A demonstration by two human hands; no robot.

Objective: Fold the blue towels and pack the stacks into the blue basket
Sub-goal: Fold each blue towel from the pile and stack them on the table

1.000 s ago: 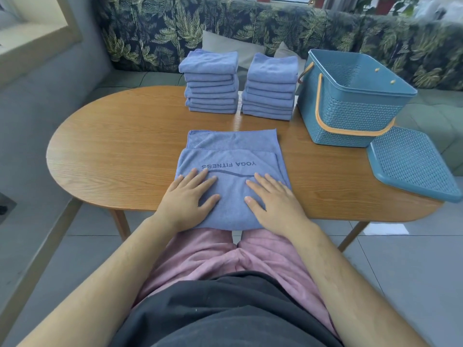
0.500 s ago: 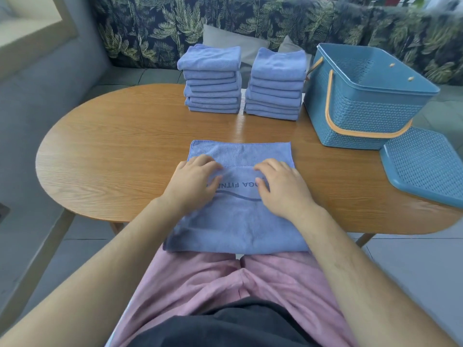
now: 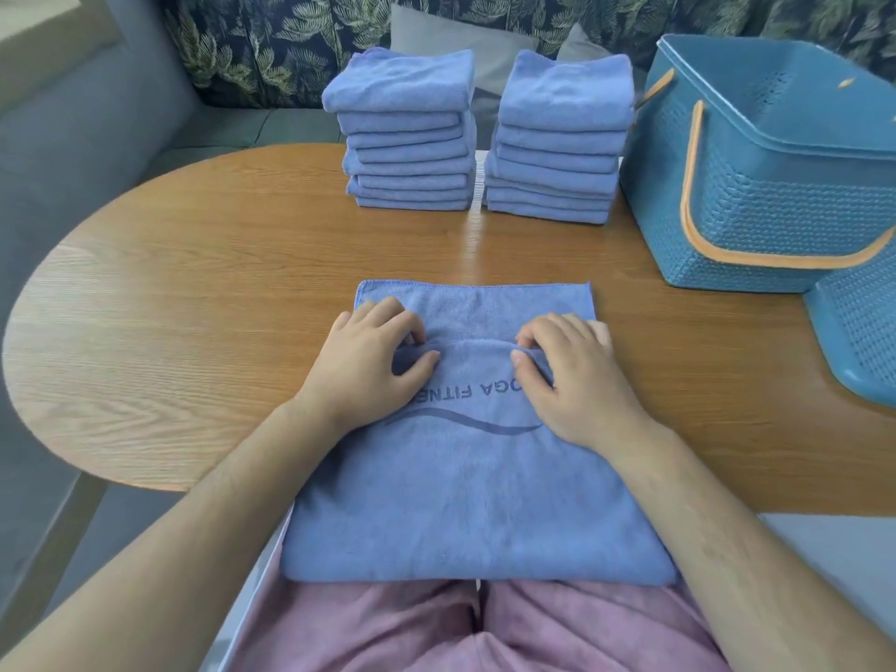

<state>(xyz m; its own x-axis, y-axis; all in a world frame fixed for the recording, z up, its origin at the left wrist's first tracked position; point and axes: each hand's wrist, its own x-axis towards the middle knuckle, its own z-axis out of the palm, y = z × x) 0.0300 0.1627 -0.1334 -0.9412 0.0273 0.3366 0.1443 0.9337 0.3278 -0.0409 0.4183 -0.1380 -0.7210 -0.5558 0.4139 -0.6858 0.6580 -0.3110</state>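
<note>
In the head view, a blue towel [image 3: 475, 502] lies on the near part of the counter [image 3: 194, 308], its near end hanging over the person's lap. The left hand [image 3: 368, 366] and right hand [image 3: 577, 380] each pinch a raised ridge of cloth near the far end, so both grips are clenched on the towel. A stack of folded towels [image 3: 407, 143] and a second stack [image 3: 557, 143] stand at the far side, just beside the open basket [image 3: 776, 186]. This looks like mid-fold; the next move likely calls for carrying the pinched cloth evenly, with edges aligned.
</note>
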